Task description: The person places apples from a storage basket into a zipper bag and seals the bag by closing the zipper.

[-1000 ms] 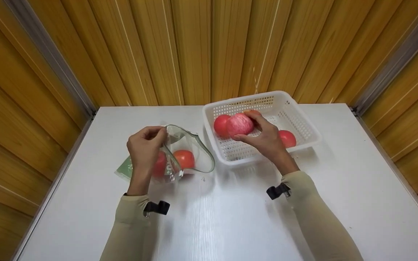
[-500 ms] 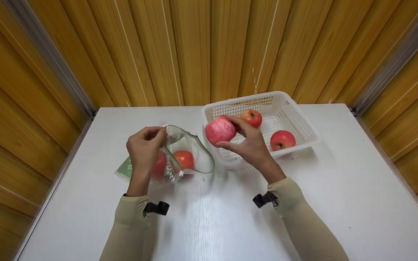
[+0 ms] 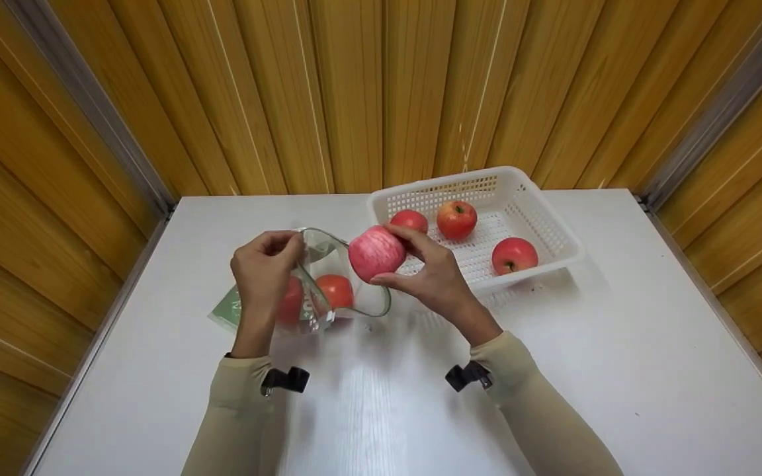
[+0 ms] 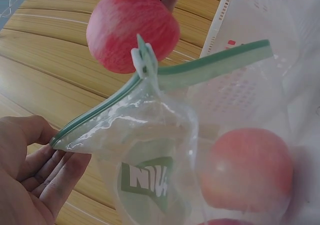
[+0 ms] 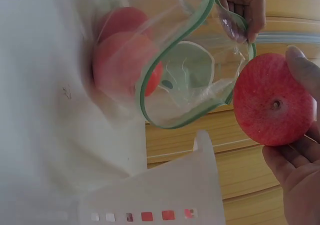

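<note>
Centre of the head view: our left hand pinches the rim of the clear zip bag, holding its mouth open toward the right; two apples seem to lie inside. Our right hand curls round a pink-striped apple, just right of and above that mouth, stem end toward the palm.

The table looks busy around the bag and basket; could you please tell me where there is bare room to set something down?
Bare table lies right of the right hand, in front of the white basket, and between both sleeves. It is crowded where the left hand holds the zip bag open beside the pink apple.
</note>
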`<state>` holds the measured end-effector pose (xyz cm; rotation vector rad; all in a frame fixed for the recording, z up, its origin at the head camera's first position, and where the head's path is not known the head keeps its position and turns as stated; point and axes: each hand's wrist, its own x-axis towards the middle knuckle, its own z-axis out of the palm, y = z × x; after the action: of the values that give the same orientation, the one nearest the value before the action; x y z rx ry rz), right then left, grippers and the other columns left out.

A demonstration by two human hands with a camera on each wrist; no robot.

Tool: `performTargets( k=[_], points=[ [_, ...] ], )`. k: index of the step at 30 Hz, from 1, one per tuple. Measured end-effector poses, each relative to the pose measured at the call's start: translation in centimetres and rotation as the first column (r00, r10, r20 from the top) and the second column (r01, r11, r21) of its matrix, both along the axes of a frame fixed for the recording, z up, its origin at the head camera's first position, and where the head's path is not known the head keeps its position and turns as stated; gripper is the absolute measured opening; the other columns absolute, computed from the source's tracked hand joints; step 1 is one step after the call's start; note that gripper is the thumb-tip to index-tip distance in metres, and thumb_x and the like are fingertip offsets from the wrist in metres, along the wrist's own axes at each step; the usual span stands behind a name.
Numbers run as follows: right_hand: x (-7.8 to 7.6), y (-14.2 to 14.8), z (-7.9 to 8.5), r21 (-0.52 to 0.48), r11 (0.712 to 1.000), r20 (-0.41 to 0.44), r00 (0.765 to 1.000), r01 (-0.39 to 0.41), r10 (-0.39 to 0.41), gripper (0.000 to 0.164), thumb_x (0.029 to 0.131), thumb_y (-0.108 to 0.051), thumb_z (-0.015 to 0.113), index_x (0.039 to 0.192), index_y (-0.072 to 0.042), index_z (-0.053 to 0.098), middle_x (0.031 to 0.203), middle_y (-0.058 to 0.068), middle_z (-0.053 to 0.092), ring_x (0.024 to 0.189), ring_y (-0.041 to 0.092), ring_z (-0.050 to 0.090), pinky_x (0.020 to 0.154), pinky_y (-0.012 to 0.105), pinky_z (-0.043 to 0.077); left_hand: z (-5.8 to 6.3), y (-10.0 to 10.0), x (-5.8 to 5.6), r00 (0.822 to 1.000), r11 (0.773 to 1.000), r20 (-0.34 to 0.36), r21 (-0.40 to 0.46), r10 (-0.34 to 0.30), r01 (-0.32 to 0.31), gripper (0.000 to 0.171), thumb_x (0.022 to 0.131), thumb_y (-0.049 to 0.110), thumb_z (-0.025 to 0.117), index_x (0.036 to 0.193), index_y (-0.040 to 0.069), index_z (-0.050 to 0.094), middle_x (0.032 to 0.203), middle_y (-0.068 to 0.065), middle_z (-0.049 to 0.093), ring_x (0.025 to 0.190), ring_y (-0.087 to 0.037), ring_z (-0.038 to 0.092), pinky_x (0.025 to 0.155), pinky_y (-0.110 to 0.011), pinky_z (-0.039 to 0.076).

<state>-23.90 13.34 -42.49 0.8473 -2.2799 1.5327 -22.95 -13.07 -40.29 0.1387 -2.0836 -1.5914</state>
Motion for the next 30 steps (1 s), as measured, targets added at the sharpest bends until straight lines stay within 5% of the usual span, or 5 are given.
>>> performTargets(
  k=[15,24,30],
  points=[
    [0.6,-2.5,-0.5,-0.025,0.998,0.024,0.998,-0.064,0.064,0.081,0.081,-0.025,0.095,0.150,-0.004,0.058,0.145,0.007,0.064,0.130,0.020,0.062,0.106,0.035,0.053,0.1,0.1,0.0,1.000,1.000,0.000,-0.001,0.001,-0.001,0.009,0.091,0.013,0.079,0.094,0.005,0.084,0.081,-0.006,0.076,0.069,-0.018,0.067,0.059,-0.022,0.054],
    [0.5,-3.8,-1.0,-0.027,0.995,-0.023,0.995,-0.097,0.097,0.081,0.080,-0.024,0.095,0.149,-0.003,0.058,0.145,0.008,0.064,0.129,0.019,0.063,0.105,0.035,0.053,0.3,0.1,0.0,1.000,1.000,0.018,-0.003,0.000,0.000,0.012,0.092,0.015,0.080,0.095,0.005,0.084,0.081,-0.005,0.076,0.070,-0.018,0.068,0.060,-0.021,0.055],
    [0.6,-4.4,-1.2,0.057,0.997,-0.089,0.994,-0.059,0.064,0.084,0.080,-0.030,0.095,0.149,-0.003,0.057,0.146,0.009,0.063,0.133,0.020,0.059,0.106,0.035,0.052,0.4,0.2,0.0,1.000,1.000,0.006,0.001,-0.001,0.000,0.011,0.091,0.014,0.080,0.095,0.004,0.083,0.080,-0.006,0.076,0.068,-0.018,0.068,0.060,-0.021,0.055]
  ],
)
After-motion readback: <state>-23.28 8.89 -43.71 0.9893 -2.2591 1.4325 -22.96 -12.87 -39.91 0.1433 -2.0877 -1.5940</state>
